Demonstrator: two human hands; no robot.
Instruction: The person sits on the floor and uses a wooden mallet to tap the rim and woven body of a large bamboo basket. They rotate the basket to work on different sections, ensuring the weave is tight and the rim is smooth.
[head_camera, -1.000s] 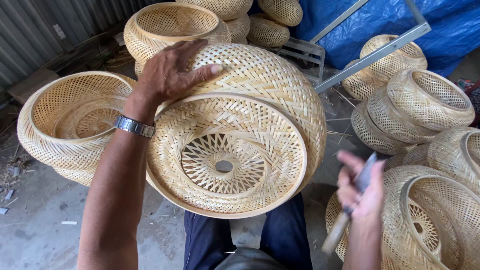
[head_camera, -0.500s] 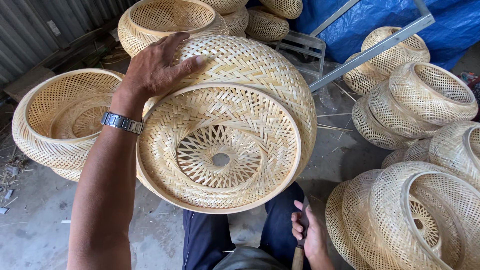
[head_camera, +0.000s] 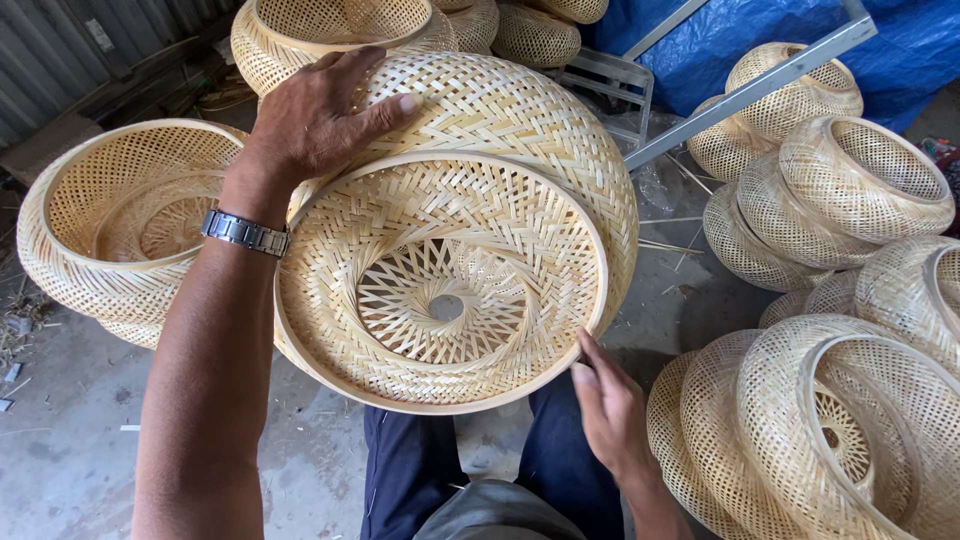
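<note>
Two hands steady the round pale woven bamboo shade (head_camera: 450, 260), opening facing the camera: left hand (head_camera: 315, 120) flat on top, right hand (head_camera: 605, 405) fingers open at its lower rim.

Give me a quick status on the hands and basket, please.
Left hand flat on basket dome. Right hand fingers at lower rim. Nothing in the way.

A wide open basket (head_camera: 120, 225) is seen at the left on the concrete floor (head_camera: 70, 460), with another basket (head_camera: 330, 30) behind it near the corrugated wall (head_camera: 60, 50). Stacked woven shades (head_camera: 830, 190) are piled at the right, and more shades (head_camera: 830, 430) are leaned together at the lower right. A blue tarp (head_camera: 760, 40) is spread at the back, crossed by a grey metal bar (head_camera: 750, 85).
</note>
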